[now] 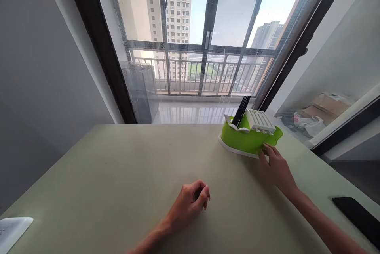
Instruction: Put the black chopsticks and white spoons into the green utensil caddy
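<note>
A lime-green holder with a white base [241, 140] stands on the pale table [118, 174] at the far right, near the window. A white slotted block and a black flat item stick up out of it. My right hand [274, 165] reaches out to it, fingers touching its near side at the base. My left hand [192, 200] rests on the table in the middle, fingers curled loosely into a fist with nothing visible inside.
A black phone [358, 216] lies at the table's right edge. A white object [12, 230] sits at the near left corner. Behind the table is a large window with a balcony railing [196, 73].
</note>
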Demonstrator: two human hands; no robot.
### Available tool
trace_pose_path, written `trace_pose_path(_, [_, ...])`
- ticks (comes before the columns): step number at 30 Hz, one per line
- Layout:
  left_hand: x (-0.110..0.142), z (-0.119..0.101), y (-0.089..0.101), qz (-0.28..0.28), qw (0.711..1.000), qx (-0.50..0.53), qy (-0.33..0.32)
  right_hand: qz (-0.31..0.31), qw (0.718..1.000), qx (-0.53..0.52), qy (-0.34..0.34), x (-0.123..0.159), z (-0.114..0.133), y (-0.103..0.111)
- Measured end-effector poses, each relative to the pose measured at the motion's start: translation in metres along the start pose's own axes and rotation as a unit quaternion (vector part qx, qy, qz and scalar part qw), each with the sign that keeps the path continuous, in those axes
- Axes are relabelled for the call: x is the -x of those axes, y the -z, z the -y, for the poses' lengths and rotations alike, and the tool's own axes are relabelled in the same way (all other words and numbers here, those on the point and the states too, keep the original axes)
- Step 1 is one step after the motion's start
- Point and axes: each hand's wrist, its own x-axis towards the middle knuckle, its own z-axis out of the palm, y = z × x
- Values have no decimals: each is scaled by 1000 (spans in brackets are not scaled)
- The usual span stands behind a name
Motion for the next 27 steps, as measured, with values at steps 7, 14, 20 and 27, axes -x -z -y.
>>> trace_pose_path(7, [-1, 2, -1, -7, 1000, 8, -9, 28, 998, -52, 16, 1, 48, -15])
trace_pose_path(14, [-1, 2, -1, -12, 1000, 8, -13, 67, 992, -93, 60, 7, 92, -30])
trace_pose_path(20, [-1, 3, -3, -20, 1000, -17, -18, 90, 983, -127, 95, 20, 120, -32])
trace_pose_path(27, [15, -1, -3, -30, 985, -152, -80, 99, 977, -152, 115, 40, 137, -28])
